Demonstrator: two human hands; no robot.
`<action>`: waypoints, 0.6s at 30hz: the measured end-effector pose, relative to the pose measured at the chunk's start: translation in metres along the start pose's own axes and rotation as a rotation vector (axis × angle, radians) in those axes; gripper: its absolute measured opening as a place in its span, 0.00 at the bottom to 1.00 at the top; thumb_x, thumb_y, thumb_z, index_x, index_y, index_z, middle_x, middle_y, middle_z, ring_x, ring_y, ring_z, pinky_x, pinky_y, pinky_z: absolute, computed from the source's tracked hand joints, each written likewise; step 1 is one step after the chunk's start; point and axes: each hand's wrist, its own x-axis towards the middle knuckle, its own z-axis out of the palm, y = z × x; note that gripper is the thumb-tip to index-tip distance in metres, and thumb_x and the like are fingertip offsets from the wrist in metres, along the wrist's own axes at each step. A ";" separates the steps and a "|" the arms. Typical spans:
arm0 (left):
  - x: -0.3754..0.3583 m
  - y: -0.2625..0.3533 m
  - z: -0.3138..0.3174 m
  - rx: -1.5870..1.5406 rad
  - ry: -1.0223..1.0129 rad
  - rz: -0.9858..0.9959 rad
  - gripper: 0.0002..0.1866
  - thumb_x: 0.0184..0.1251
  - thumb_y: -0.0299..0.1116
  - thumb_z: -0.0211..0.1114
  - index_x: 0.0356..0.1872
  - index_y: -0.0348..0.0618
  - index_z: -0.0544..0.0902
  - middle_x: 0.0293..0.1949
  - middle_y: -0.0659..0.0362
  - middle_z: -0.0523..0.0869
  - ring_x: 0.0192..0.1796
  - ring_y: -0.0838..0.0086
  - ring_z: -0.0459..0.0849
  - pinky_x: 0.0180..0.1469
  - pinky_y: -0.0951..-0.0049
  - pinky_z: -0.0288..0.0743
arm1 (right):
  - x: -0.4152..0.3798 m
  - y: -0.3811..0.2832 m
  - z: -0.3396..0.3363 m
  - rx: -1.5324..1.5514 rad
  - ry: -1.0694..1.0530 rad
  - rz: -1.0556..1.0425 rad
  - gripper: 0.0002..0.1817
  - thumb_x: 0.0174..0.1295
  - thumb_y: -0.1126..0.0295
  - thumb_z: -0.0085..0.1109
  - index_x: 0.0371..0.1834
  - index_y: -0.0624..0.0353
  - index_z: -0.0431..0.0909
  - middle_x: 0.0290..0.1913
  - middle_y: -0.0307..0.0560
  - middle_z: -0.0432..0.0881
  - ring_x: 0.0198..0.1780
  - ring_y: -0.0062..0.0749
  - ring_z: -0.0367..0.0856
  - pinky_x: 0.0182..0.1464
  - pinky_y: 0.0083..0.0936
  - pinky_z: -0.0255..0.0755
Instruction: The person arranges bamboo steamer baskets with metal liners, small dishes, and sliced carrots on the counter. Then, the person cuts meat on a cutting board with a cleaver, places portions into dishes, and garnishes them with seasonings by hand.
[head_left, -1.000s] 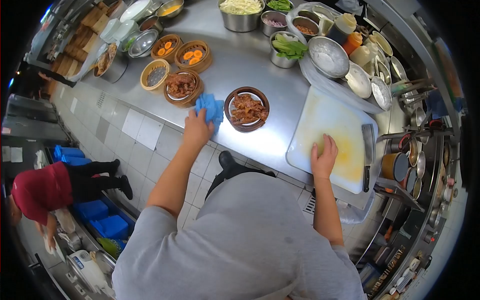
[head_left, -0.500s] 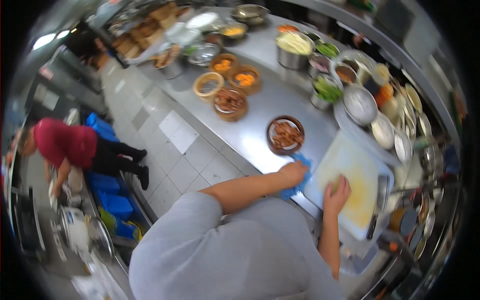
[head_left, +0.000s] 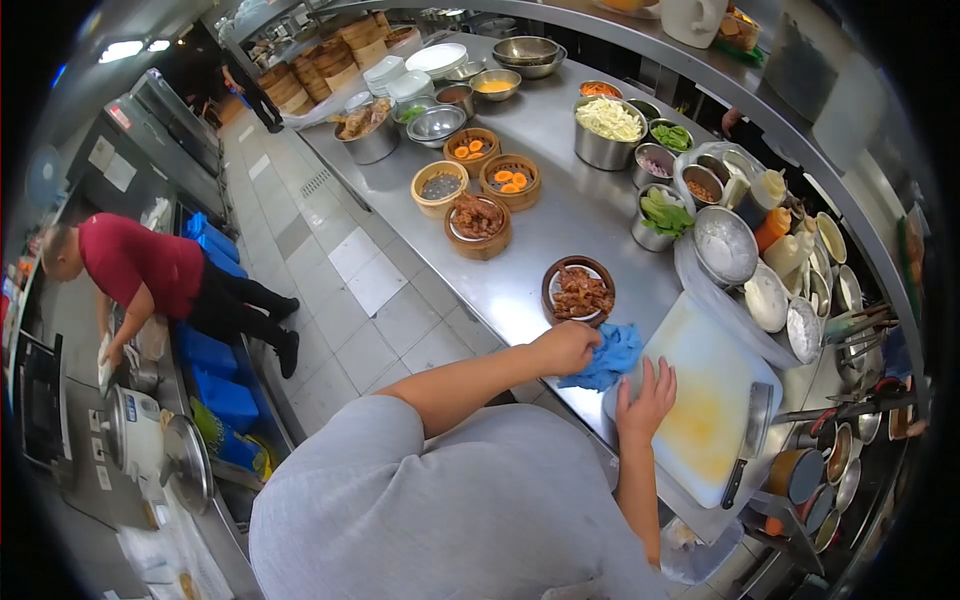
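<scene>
My left hand point(head_left: 565, 348) grips a blue cloth point(head_left: 607, 356) on the steel counter point(head_left: 560, 215), at the near-left corner of the white cutting board point(head_left: 708, 400). My right hand point(head_left: 647, 397) lies flat with spread fingers on that board's near-left edge, just right of the cloth. A dark bamboo steamer of braised meat point(head_left: 579, 290) sits just beyond the cloth. A cleaver point(head_left: 747, 440) rests along the board's right side.
Bamboo steamers point(head_left: 478, 222) and metal bowls of vegetables and noodles point(head_left: 607, 130) crowd the far counter. Sauce bottles and plates point(head_left: 775, 260) line the right. A person in a red shirt point(head_left: 135, 270) bends at the opposite counter across the tiled aisle.
My left hand dragged the blue cloth from beside the meat steamer to the cutting board's corner. My right hand slid toward the board's near-left edge. The camera view swung left.
</scene>
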 end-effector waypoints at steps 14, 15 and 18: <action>-0.023 -0.127 -0.129 -0.045 -0.361 0.042 0.25 0.69 0.33 0.68 0.65 0.33 0.82 0.65 0.41 0.84 0.67 0.46 0.83 0.70 0.54 0.77 | 0.079 -0.111 0.167 -0.230 -0.199 0.276 0.36 0.70 0.66 0.59 0.79 0.72 0.64 0.83 0.77 0.58 0.84 0.75 0.53 0.85 0.66 0.42; -0.022 -0.128 -0.154 -0.079 -0.388 0.018 0.25 0.70 0.33 0.68 0.65 0.32 0.82 0.65 0.41 0.84 0.66 0.47 0.84 0.69 0.55 0.78 | 0.086 -0.114 0.175 -0.224 -0.179 0.253 0.36 0.70 0.65 0.59 0.79 0.70 0.65 0.83 0.75 0.58 0.84 0.74 0.53 0.85 0.66 0.42; -0.016 -0.156 -0.204 -0.056 -0.399 0.047 0.22 0.69 0.33 0.68 0.61 0.34 0.85 0.56 0.41 0.89 0.57 0.50 0.88 0.63 0.55 0.82 | 0.112 -0.112 0.191 -0.304 -0.202 0.343 0.35 0.71 0.63 0.58 0.80 0.63 0.66 0.85 0.68 0.59 0.86 0.69 0.53 0.85 0.65 0.43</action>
